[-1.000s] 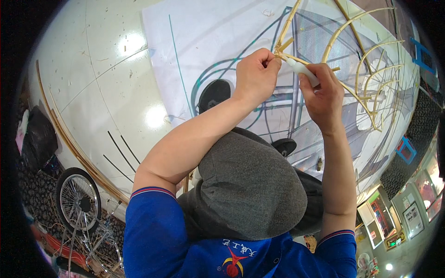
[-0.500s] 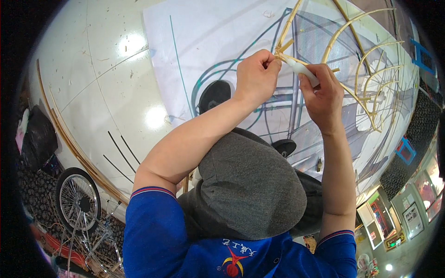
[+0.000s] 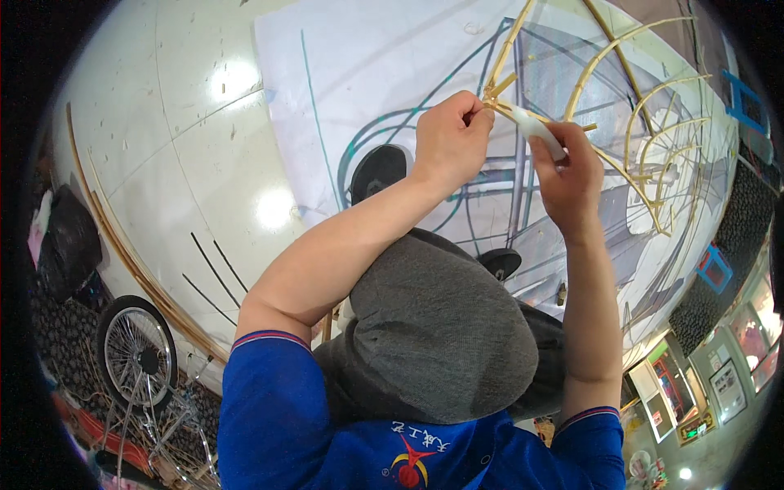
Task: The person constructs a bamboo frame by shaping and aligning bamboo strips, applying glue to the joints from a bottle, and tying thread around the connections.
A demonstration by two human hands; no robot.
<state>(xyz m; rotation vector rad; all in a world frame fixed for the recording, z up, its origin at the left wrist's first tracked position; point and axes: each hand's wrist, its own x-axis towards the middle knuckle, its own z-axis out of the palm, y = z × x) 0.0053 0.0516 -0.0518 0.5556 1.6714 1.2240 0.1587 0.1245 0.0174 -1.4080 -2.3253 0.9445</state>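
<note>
My left hand (image 3: pixel 451 139) is closed, its thumb and fingertips pinching a joint where thin bamboo strips meet. Those strips belong to a curved bamboo frame (image 3: pixel 581 82), which spreads to the upper right. In my right hand (image 3: pixel 569 175) is a small white squeeze bottle (image 3: pixel 535 126), gripped between thumb and fingers. Its narrow end points up and left at the joint beside my left fingertips; whether it touches cannot be made out. A short bamboo stub (image 3: pixel 504 84) sticks out just above the joint.
Under the frame lies a large white sheet (image 3: pixel 286 90) with drawn curves. Long bamboo strips (image 3: pixel 122 245) and thin dark rods (image 3: pixel 214 265) lie on the tiled floor to the left. A spoked wheel (image 3: pixel 137 355) stands at lower left; blue stands (image 3: pixel 745 102) are at far right.
The white bottle has tipped slightly, and my right hand has shifted a little downward with it. My left hand keeps its pinch at the joint, almost unmoved.
</note>
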